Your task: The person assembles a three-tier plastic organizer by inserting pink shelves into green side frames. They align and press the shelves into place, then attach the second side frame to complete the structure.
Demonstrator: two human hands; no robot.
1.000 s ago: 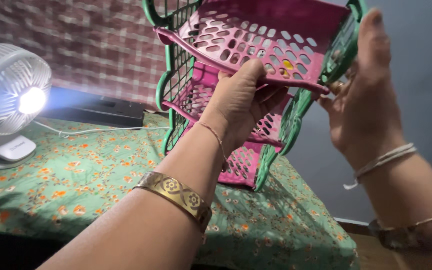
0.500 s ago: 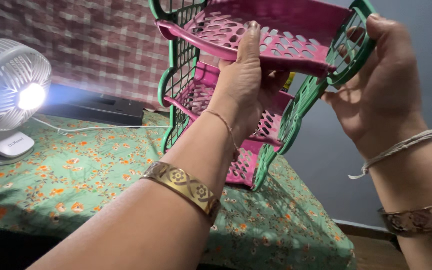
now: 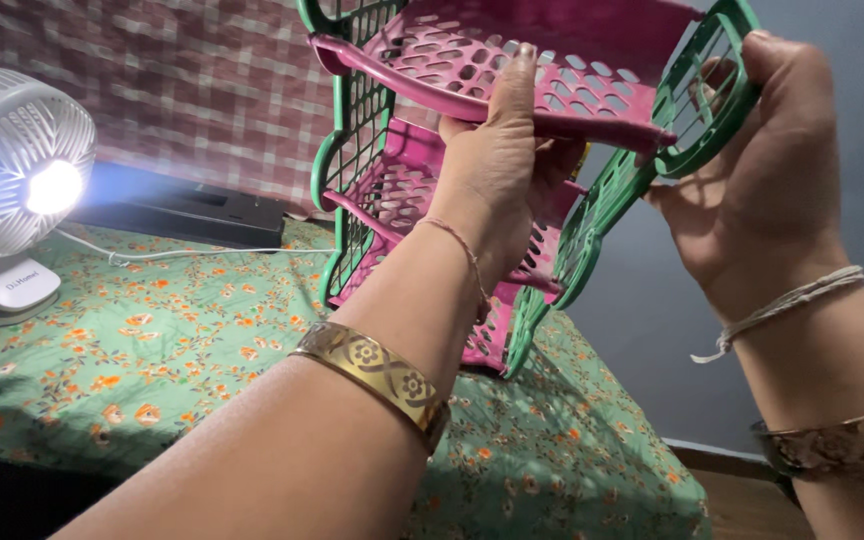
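Note:
A plastic rack with pink perforated shelves [image 3: 472, 70] and green lattice side panels [image 3: 357, 140] stands tilted on a table covered by a green flowered cloth [image 3: 152, 330]. My left hand [image 3: 502, 170] grips the front rim of the top pink shelf, fingers under it and thumb up along the rim. My right hand [image 3: 752, 190] holds the right green side panel [image 3: 697, 110] at its top loop, fingers hooked through the lattice. Both wrists wear gold bangles.
A white table fan [image 3: 12, 190] with a bright light at its centre stands at the far left on the cloth, its white cable trailing right. A black flat device [image 3: 192, 205] lies at the back by a checked wall. The table's right edge drops to the floor.
My right hand has closed onto the top of the right green side panel. The rack sits a little higher in view, and my left thumb has moved up onto the top shelf's rim.

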